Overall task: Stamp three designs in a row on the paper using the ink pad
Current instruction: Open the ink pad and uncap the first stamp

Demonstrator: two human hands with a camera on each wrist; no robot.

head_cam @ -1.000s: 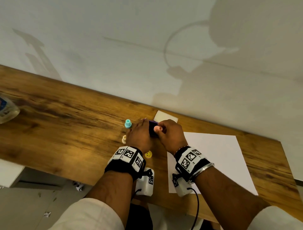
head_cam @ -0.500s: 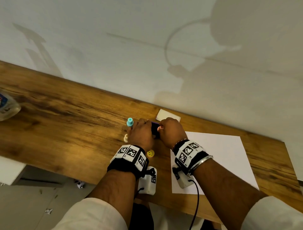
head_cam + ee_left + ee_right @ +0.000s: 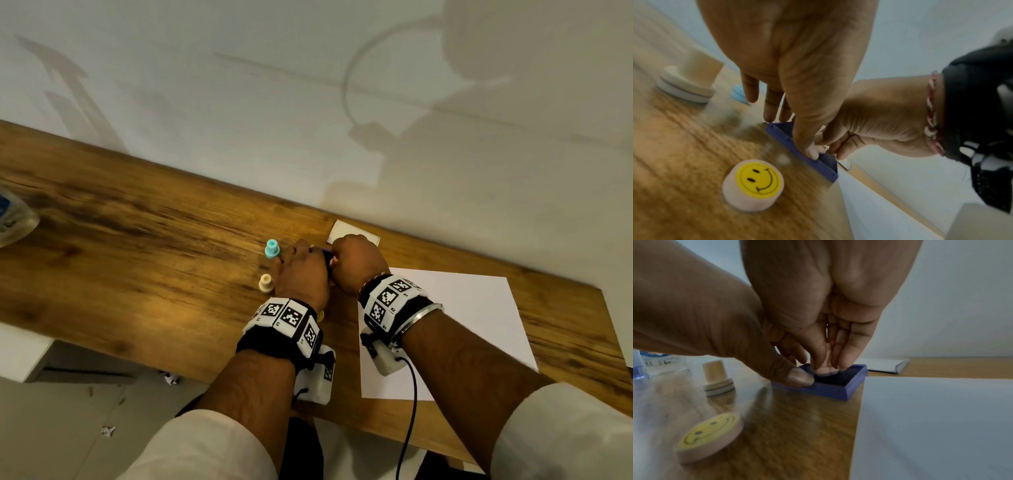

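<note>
A purple ink pad [image 3: 838, 387] lies open on the wooden table [image 3: 137, 260], left of the white paper [image 3: 455, 329]. My left hand [image 3: 301, 274] holds the pad [image 3: 824, 164] between thumb [image 3: 798, 377] and fingers. My right hand [image 3: 826, 363] pinches a small pink stamp [image 3: 825, 369] and presses its face onto the dark ink. In the head view both hands [image 3: 354, 262] cover most of the pad [image 3: 327, 255]. The paper [image 3: 931, 426] shows no prints where I can see it.
A smiley-topped stamp [image 3: 754, 183] lies near my left wrist. A cream stamp [image 3: 265, 283] and a teal stamp [image 3: 272, 248] stand left of the pad. A white flat box [image 3: 342, 229] lies behind it by the wall. A clear bottle [image 3: 13, 219] is far left.
Both hands have stayed at the ink pad. My right hand has closed in toward the left one, so less of the pad shows between them.
</note>
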